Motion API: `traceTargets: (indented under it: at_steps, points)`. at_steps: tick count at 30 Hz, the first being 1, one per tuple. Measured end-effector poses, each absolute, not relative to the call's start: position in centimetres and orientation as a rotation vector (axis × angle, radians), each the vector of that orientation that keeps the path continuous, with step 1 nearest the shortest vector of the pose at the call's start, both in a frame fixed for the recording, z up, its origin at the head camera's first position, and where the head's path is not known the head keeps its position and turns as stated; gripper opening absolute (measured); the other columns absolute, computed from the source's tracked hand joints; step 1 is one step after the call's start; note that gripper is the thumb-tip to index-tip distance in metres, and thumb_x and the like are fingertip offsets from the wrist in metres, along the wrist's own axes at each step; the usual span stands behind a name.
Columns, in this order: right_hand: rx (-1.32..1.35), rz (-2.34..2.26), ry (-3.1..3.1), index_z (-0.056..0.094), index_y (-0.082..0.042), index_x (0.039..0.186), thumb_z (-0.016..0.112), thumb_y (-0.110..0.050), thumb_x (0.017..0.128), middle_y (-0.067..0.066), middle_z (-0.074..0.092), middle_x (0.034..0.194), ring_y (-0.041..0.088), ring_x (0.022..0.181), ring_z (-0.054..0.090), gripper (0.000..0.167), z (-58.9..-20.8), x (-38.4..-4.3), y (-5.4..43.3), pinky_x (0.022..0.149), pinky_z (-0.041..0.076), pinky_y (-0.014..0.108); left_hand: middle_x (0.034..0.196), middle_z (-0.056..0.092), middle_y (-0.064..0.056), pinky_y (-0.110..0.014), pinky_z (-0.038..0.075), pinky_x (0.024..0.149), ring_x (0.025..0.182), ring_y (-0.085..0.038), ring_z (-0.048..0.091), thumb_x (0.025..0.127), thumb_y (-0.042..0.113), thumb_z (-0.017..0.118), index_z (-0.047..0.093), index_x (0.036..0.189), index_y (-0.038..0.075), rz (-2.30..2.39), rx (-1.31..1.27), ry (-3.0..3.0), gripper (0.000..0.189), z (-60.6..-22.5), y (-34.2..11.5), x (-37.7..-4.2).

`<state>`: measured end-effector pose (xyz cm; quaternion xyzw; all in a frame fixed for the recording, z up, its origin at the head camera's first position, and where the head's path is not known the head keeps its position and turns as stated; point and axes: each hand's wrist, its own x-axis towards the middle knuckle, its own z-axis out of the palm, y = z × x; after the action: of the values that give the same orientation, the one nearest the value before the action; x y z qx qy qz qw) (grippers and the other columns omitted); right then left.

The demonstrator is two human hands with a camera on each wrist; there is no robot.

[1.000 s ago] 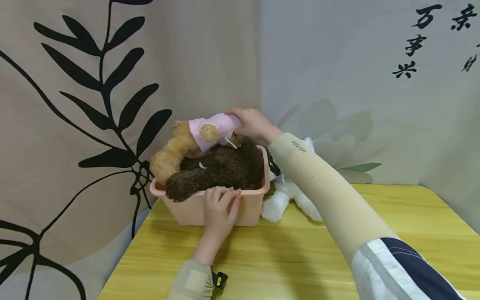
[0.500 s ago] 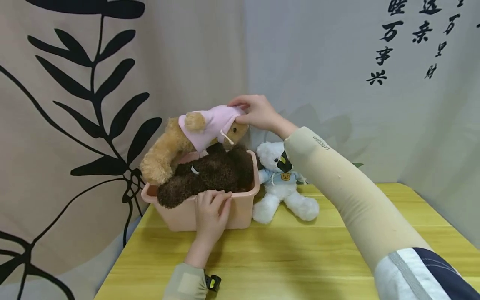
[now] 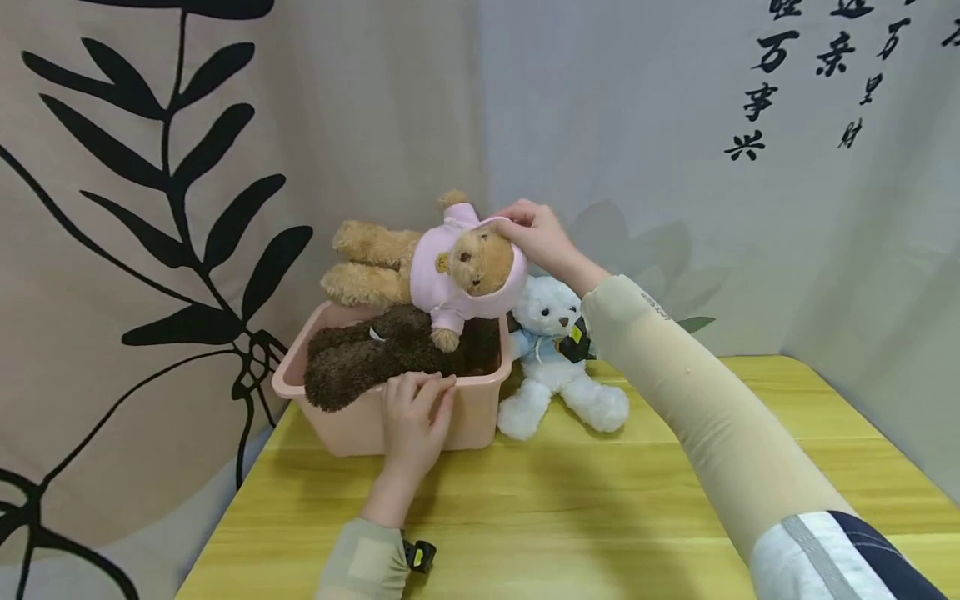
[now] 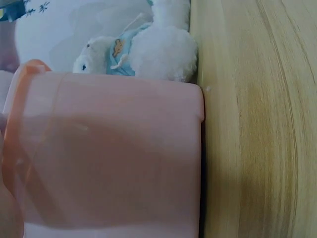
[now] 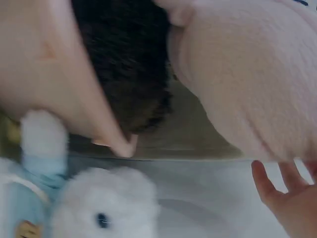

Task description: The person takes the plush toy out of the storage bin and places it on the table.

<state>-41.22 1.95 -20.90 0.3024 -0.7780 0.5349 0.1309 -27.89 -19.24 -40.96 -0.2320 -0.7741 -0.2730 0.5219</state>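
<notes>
A tan teddy bear (image 3: 435, 267) in a pink hoodie hangs on its side above a pink plastic bin (image 3: 352, 427), its face towards me in the head view. My right hand (image 3: 542, 240) pinches the edge of its hood. In the right wrist view, the hood (image 5: 247, 74) fills the upper right above my fingertips (image 5: 261, 177). A dark brown plush toy (image 3: 390, 350) lies in the bin, one part drooping over the front rim. My left hand (image 3: 414, 417) holds the bin's front rim, fingers hooked over its edge.
A white teddy bear (image 3: 551, 367) in a blue top sits against the bin's right side. All stand on a yellow wood-grain table (image 3: 600, 500). Behind it hangs a pale curtain (image 3: 375, 100) with black leaves and writing.
My right hand has lifted the teddy bear up off the brown plush toy, and it has turned to show its face and front. My left hand keeps its hold on the rim.
</notes>
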Motion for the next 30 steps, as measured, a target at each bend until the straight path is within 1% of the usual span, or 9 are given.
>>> traceTargets:
  at_steps: [8,12,15,19,21,24,26,27,30]
  points:
    - [0.854,1.394,-2.489,0.059,-0.012,0.132,0.071,-0.033,0.086,0.009,0.05,0.138,0.024,0.129,0.043,0.051,-26.0,-40.0,3.5,0.106,0.033,0.043,0.096,0.06,-0.01,-0.043,0.035,0.073,0.079,-0.03,0.049,0.091,0.021,0.063,0.071,0.094,0.011,-0.641,-0.551,-1.834,0.013,-41.1,-18.9,-28.0]
    - [0.825,1.261,-2.545,0.051,-0.015,0.14,0.078,-0.034,0.08,0.011,0.04,0.145,0.028,0.134,0.037,0.068,-27.6,-39.6,3.8,0.108,0.029,0.048,0.097,0.06,-0.01,-0.044,0.035,0.074,0.08,-0.031,0.049,0.091,0.017,0.065,0.071,0.095,0.011,-0.644,-0.554,-1.844,0.01,-40.9,-19.0,-28.1]
    - [0.738,1.254,-2.6,0.043,-0.023,0.146,0.082,-0.043,0.075,0.014,0.028,0.15,0.032,0.135,0.032,0.083,-28.5,-39.0,3.8,0.105,0.032,0.051,0.097,0.06,-0.01,-0.045,0.035,0.075,0.08,-0.03,0.049,0.087,0.012,0.068,0.07,0.094,0.01,-0.657,-0.549,-1.854,0.008,-40.9,-18.9,-28.1]
    - [0.579,1.299,-2.661,0.03,-0.032,0.151,0.081,-0.056,0.068,0.02,0.017,0.151,0.036,0.133,0.031,0.1,-29.0,-38.0,3.5,0.098,0.039,0.053,0.096,0.059,-0.01,-0.044,0.034,0.074,0.079,-0.03,0.048,0.087,0.013,0.067,0.07,0.094,0.01,-0.653,-0.547,-1.846,0.008,-40.9,-18.9,-28.0]
    - [0.544,1.29,-2.681,0.025,-0.031,0.153,0.081,-0.057,0.068,0.021,0.024,0.149,0.036,0.128,0.037,0.105,-28.9,-37.6,3.4,0.092,0.044,0.051,0.095,0.059,-0.01,-0.044,0.034,0.074,0.079,-0.03,0.048,0.088,0.015,0.066,0.071,0.094,0.01,-0.642,-0.553,-1.834,0.009,-40.8,-18.8,-28.1]
    - [0.558,1.306,-2.712,0.022,-0.026,0.153,0.082,-0.047,0.071,0.022,0.039,0.139,0.035,0.112,0.052,0.105,-28.3,-37.3,3.5,0.072,0.054,0.05,0.095,0.059,-0.01,-0.044,0.034,0.073,0.079,-0.031,0.049,0.09,0.017,0.064,0.071,0.095,0.01,-0.635,-0.558,-1.817,0.011,-40.7,-18.8,-28.2]
    - [0.581,1.259,-2.736,0.025,-0.024,0.152,0.082,-0.039,0.07,0.02,0.046,0.129,0.032,0.1,0.057,0.1,-27.7,-37.2,3.7,0.056,0.055,0.046,0.096,0.059,-0.01,-0.044,0.034,0.073,0.08,-0.031,0.049,0.09,0.017,0.064,0.071,0.095,0.01,-0.635,-0.557,-1.82,0.011,-40.6,-18.9,-28.2]
    - [0.6,1.214,-2.744,0.028,-0.022,0.151,0.082,-0.035,0.07,0.019,0.048,0.126,0.032,0.097,0.057,0.098,-27.3,-37.2,3.8,0.055,0.055,0.045,0.096,0.059,-0.01,-0.044,0.034,0.073,0.08,-0.031,0.049,0.09,0.017,0.064,0.071,0.095,0.01,-0.638,-0.555,-1.828,0.011,-40.6,-18.9,-28.1]
    - [0.632,0.996,-2.762,0.035,-0.021,0.147,0.082,-0.029,0.065,0.018,0.046,0.123,0.03,0.099,0.053,0.094,-26.1,-37.2,4.8,0.069,0.053,0.043,0.096,0.059,-0.01,-0.044,0.034,0.074,0.08,-0.031,0.048,0.09,0.015,0.065,0.071,0.095,0.01,-0.641,-0.555,-1.851,0.01,-40.7,-18.9,-27.8]
